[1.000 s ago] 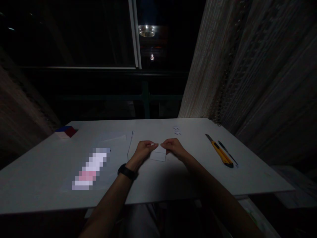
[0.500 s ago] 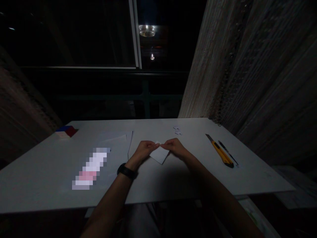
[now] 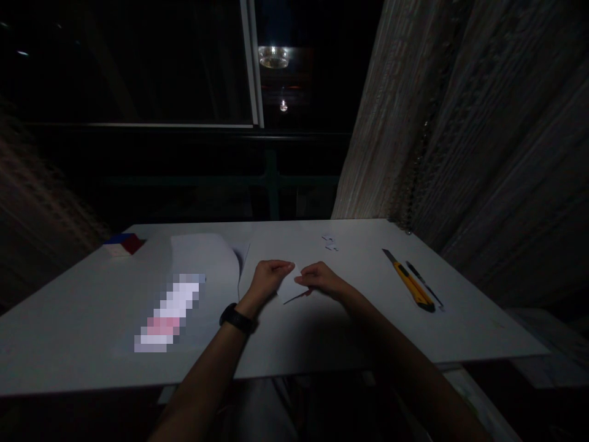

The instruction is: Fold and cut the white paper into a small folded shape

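Note:
A small piece of white paper [image 3: 288, 288] is held between my two hands, just over the middle of the table. My left hand [image 3: 269, 277], with a dark band on its wrist, pinches the paper's left side between thumb and fingers. On the other side my right hand [image 3: 322, 278] grips the paper with its fingertips. The paper lies tilted, its lower edge running up toward the right. The exact folds are hard to make out in the dim light.
Sheets of paper [image 3: 207, 255] lie on the white table [image 3: 294, 356] to the left, the top one curling up, with a blurred bright phone-like shape [image 3: 168, 313]. Left back is a blue, red and white cube [image 3: 123, 244]. Right are paper scraps [image 3: 329, 242], a yellow utility knife [image 3: 411, 282] and a pen [image 3: 424, 284].
The paper in my hands has turned from a diamond facing me to a tilted position, and my right fingers have shifted on it. The top sheet on the left has lifted and curled.

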`<state>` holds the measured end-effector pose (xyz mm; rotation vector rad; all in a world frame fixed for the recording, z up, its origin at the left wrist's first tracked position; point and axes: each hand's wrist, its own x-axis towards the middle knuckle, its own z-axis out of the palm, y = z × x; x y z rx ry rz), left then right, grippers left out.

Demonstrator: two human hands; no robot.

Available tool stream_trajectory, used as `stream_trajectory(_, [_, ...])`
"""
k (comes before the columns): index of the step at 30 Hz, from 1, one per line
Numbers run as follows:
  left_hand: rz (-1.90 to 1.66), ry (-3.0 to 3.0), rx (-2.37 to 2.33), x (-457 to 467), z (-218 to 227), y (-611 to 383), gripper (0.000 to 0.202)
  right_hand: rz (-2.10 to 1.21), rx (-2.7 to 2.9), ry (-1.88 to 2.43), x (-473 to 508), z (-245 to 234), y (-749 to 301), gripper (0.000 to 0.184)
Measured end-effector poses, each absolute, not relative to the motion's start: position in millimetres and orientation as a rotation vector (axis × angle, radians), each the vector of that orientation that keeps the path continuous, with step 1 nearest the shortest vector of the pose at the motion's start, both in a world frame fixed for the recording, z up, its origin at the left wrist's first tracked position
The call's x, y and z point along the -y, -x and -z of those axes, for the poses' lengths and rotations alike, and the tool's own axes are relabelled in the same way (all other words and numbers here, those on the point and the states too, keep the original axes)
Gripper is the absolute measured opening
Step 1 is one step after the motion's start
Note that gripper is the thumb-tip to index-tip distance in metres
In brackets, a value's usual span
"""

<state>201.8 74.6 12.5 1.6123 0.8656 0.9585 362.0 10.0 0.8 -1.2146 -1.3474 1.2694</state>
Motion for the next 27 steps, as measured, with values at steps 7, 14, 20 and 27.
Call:
stream_trajectory(7, [-0.881, -1.464, -0.86, -67.7, -14.3, -201.8, 0.033, -1.333, 1.319, 1.217, -9.9, -1.6, -360.4, 0.039])
stream_trajectory(14, [-1.03, -1.341, -0.919, -76.9, -14.8, -195.4, 0.036, -1.397, 1.354, 1.201, -8.5, -1.0, -365.9, 0.04])
stream_trajectory(20, [-1.229, -1.338, -1.037, -87.8, -13.3, -189.0, 0.036, -1.208, 1.179, 1.184, -10.4, -0.4, -366.3, 0.038])
stream_trajectory(27, [-1.194, -1.35, -0.968, -76.9, -13.9, -197.3, 0.046, -1.007, 1.181, 1.053, -13.3, 4.0, -347.8, 0.04])
